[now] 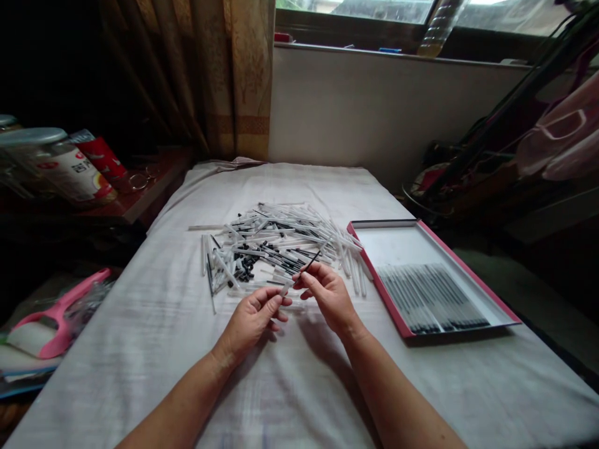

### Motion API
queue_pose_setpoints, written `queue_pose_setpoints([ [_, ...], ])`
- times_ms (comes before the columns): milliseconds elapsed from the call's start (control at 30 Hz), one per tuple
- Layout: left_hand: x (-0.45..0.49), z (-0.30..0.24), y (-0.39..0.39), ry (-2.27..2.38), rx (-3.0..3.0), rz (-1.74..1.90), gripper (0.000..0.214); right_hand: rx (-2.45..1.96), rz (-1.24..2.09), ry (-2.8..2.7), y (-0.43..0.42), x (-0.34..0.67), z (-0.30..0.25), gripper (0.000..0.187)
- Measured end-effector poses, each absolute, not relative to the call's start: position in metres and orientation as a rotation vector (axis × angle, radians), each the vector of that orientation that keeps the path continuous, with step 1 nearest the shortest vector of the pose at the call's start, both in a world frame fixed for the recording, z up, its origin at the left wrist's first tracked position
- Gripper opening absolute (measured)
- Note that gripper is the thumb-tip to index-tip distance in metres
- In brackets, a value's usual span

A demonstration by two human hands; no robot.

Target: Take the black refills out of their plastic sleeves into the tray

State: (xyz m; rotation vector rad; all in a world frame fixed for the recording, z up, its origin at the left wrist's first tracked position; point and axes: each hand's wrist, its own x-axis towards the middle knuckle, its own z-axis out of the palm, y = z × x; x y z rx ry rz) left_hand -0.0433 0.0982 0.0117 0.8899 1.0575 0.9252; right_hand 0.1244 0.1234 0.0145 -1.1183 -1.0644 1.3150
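My left hand (pixel 256 316) is palm up over the white cloth, its fingers closed round a clear pen barrel (pixel 286 287). My right hand (pixel 326 291) pinches a thin black refill (pixel 311 262) whose lower end meets the barrel's mouth. Just beyond both hands lies a heap of clear barrels, black refills and small black caps (pixel 271 243). To the right sits a shallow pink-rimmed tray (pixel 397 237) with a row of assembled pens (pixel 430 296) lying side by side in its near half.
The white cloth (pixel 299 386) covers a long table. A low wooden shelf at the left holds jars (pixel 56 165) and a red packet. A pink-handled tool (pixel 60 312) lies lower left. Curtain, wall and window ledge stand behind; dark clutter and a pink bag at right.
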Motion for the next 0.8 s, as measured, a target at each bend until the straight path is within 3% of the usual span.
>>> queue_pose_setpoints([
  [267, -0.043, 0.015, 0.098, 1.107, 0.907, 0.885, 0.046, -1.057, 1.26, -1.021, 0.118, 0.118, 0.017, 0.028],
  [800, -0.046, 0.017, 0.097, 1.029, 0.996, 0.963, 0.028, -1.053, 1.205, -1.245, 0.11, 0.116, 0.018, 0.019],
])
